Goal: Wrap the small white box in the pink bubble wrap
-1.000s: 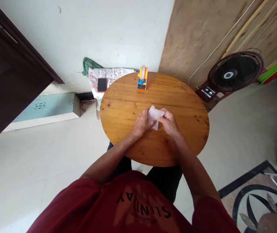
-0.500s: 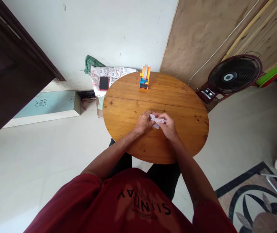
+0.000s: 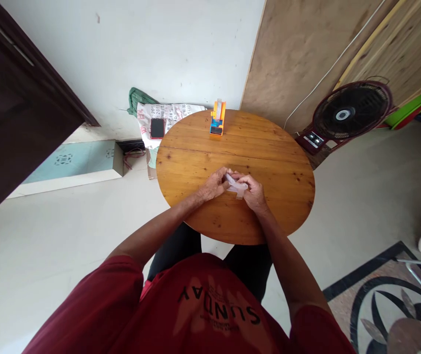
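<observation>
Both my hands meet over the middle of a round wooden table [image 3: 277,147]. Between them is a small piece of clear, whitish plastic [image 3: 237,186], crumpled and flattened. My left hand [image 3: 213,185] pinches its left end with curled fingers. My right hand [image 3: 254,192] grips its right end, fingers closed over it. Much of the plastic is hidden under my fingers. At the table's far edge stands a small orange and blue tape dispenser [image 3: 217,119], well away from both hands.
A black phone [image 3: 156,128] lies on a printed white sack [image 3: 173,114] beside the table's far left edge. A dark floor fan [image 3: 350,112] stands to the right against wooden boards. A dark cabinet [image 3: 15,98] fills the left. Pale tiled floor surrounds the table.
The plastic was a puffed-up wad held above the table a second ago; now it is squeezed flatter and lower between my fingers. My hands stayed close together.
</observation>
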Motion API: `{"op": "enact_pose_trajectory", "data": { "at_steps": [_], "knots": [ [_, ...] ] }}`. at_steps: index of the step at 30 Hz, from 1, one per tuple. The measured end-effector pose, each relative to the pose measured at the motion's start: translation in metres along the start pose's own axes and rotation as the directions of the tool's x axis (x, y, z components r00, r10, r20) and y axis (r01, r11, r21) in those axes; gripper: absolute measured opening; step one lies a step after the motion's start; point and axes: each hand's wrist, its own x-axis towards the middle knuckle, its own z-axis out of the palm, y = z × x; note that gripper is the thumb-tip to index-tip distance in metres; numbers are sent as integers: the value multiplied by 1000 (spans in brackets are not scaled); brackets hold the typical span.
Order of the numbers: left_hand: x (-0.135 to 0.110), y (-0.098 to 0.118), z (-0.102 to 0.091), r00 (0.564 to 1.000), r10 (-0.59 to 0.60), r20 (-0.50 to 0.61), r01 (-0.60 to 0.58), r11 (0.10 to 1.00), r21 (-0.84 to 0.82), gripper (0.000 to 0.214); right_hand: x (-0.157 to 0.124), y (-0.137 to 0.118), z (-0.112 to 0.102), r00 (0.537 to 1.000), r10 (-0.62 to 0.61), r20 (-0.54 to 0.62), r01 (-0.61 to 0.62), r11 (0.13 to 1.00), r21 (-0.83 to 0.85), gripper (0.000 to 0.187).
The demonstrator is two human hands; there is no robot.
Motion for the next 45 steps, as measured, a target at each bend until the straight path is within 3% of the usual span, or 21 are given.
{"op": "enact_pose_trajectory", "data": {
  "at_steps": [5,10,14,20,24,27,33,37,40,43,45],
  "knots": [
    [-11,-10,-2,983,183,0,-183,979,87,55,2,5,-6,998,14,59,-16,999,37,23],
    [-9,-18,0,966,259,-2,-255,952,170,52,4,5,-10,996,-24,90,24,1000,-8,20],
    [-8,-23,-1,959,282,3,-278,942,188,51,0,-3,-12,990,-96,103,111,983,-148,18],
    [-10,-26,-2,956,291,-18,-280,933,228,50,-14,-17,-11,951,-263,162,309,808,-502,22],
    [-11,-27,-1,954,301,-15,-289,927,239,48,-24,-18,-7,939,-292,182,337,674,-657,26],
    [-11,-25,-1,960,279,-10,-267,931,250,47,-29,-16,-4,940,-281,194,332,628,-704,30],
    [-8,-17,-5,959,275,72,-284,944,166,50,-36,-8,-3,953,-226,200,302,700,-647,38],
    [-3,-11,-5,957,279,78,-285,956,74,41,-35,-7,-5,961,-201,188,274,751,-601,39],
    [1,-3,-5,980,192,51,-189,980,-55,40,-29,-13,-8,971,-173,166,238,776,-584,45],
    [7,8,-4,993,-54,108,75,978,-196,37,-17,-21,-13,986,-115,125,163,837,-522,48],
    [13,14,-5,956,-239,170,272,939,-213,33,-8,-23,-16,995,-17,99,59,900,-433,49]
  ]
}}
